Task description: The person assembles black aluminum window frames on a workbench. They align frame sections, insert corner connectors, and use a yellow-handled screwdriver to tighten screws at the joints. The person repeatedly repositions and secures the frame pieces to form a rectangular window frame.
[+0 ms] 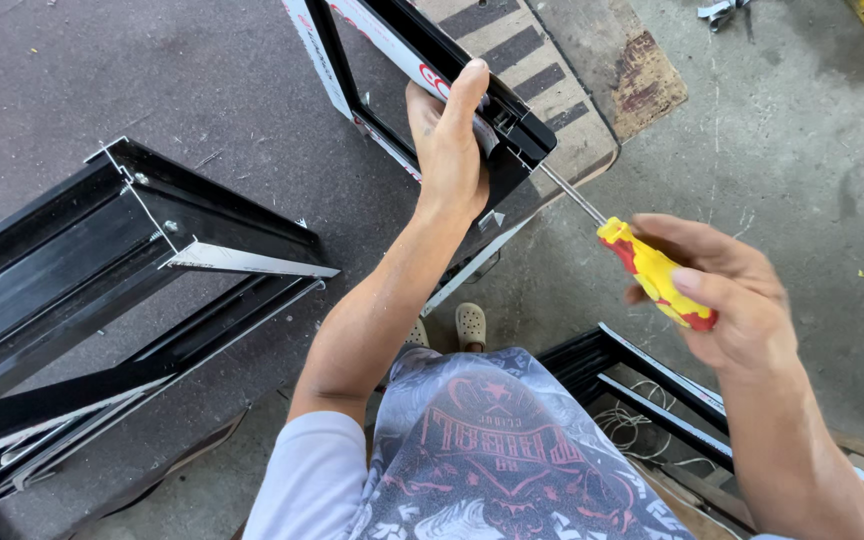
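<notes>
Concrete floor below — screwdriver (642, 262) in right hand (727, 290) points up-left.

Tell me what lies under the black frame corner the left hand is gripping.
Under the frame corner held by the left hand lies a striped board on concrete floor. The hand and frame cover the rest.

The frame corner (512, 125) sits far centre, with the left hand (450, 150) wrapped over it. The screwdriver (642, 262) lies to its right, tip touching the corner, handle in the right hand (722, 290). A second frame (142, 260) stands left. A third frame (652, 385) lies near right. A foot (470, 324) is on the floor (802, 150) below the corner.
</notes>
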